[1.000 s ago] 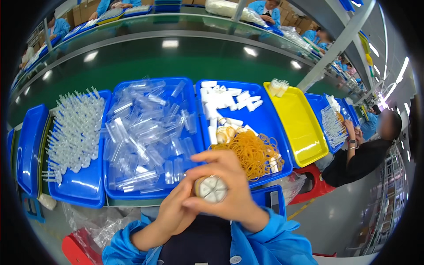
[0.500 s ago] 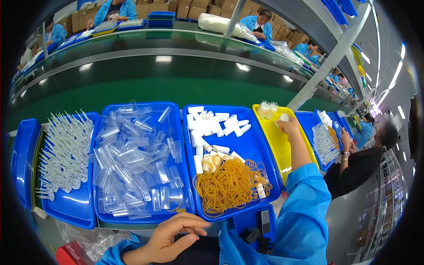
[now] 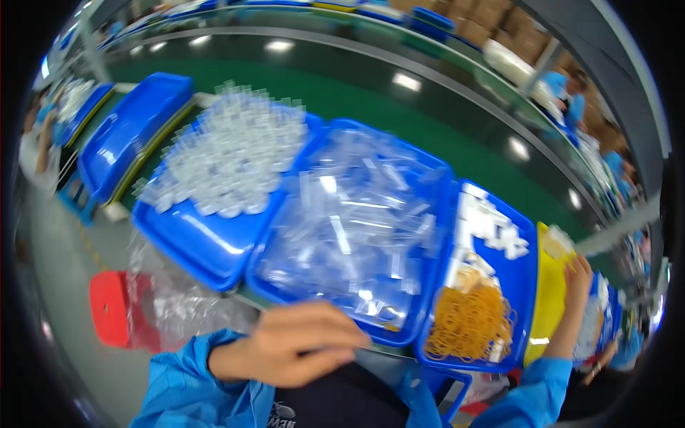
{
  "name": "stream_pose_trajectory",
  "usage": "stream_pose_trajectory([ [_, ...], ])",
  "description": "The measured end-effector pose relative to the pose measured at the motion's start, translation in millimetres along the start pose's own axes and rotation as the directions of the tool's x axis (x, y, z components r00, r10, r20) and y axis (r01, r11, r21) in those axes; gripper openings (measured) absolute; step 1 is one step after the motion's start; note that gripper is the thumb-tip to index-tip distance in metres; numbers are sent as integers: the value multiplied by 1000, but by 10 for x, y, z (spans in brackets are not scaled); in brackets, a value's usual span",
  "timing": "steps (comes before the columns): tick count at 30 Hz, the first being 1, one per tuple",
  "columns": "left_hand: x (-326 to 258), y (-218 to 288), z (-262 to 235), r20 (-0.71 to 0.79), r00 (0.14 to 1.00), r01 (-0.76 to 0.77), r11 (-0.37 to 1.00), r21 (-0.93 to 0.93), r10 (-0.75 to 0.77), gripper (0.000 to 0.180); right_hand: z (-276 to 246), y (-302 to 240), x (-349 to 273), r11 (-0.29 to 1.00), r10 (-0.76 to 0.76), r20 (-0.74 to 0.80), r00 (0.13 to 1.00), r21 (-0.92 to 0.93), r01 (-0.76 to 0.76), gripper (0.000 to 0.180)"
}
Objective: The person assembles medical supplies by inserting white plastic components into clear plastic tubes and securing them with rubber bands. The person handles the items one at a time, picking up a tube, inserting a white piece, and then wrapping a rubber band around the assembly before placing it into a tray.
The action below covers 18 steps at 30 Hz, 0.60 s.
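My left hand (image 3: 303, 342) hovers near the front edge of the transparent-tube tray, fingers loosely stretched and nothing seen in them. At the far right, my right hand (image 3: 579, 278) reaches over the yellow tray (image 3: 548, 303), beside pale bundled pieces (image 3: 558, 242). Blur and the hand's angle hide whether its fingers grip one. Between the hands, a blue tray (image 3: 526, 314) carries white cylindrical pieces (image 3: 492, 225) and a heap of tan rubber bands (image 3: 471, 321). Left of it, transparent plastic tubes (image 3: 349, 221) fill another blue tray (image 3: 267, 285).
Thin-stemmed translucent parts (image 3: 235, 153) crowd a blue tray farther left, beside stacked blue trays (image 3: 135, 128). Behind runs a green conveyor belt (image 3: 471, 150). A red stool (image 3: 110, 310) and a plastic bag (image 3: 203, 310) are at lower left. Other people work at the right.
The view has swung left, so the trays appear shifted right and tilted. My right hand stays over the yellow tray; the white-topped bundle it held no longer shows distinctly.
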<state>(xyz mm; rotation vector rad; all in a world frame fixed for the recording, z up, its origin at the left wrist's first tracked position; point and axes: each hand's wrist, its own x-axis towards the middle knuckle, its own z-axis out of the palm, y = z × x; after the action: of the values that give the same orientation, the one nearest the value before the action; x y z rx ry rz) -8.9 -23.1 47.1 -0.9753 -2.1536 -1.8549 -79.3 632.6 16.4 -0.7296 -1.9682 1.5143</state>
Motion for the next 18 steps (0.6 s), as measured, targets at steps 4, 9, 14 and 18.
stream_pose_trajectory([
  [4, -341, -98, -598, -531, 838, 261, 762, 593, 126, 15, 545, -623, -844, 994, -110, 157, 981, 0, 111, 44],
  [9, -439, -511, -1192, -572, 812, 530, 263, 806, 115, 29, 1168, -999, -1515, 979, -164, 270, 949, -76, 191, 42],
  [14, -383, -769, -1401, -657, 738, 661, 353, 662, -150, 40, 1694, -955, -1558, 864, -361, 530, 767, -121, 489, 26],
  [18, -421, -874, -1464, -594, 800, 555, 472, 685, -79, 42, 1976, -934, -1691, 665, -466, 614, 636, -231, 710, 22],
])
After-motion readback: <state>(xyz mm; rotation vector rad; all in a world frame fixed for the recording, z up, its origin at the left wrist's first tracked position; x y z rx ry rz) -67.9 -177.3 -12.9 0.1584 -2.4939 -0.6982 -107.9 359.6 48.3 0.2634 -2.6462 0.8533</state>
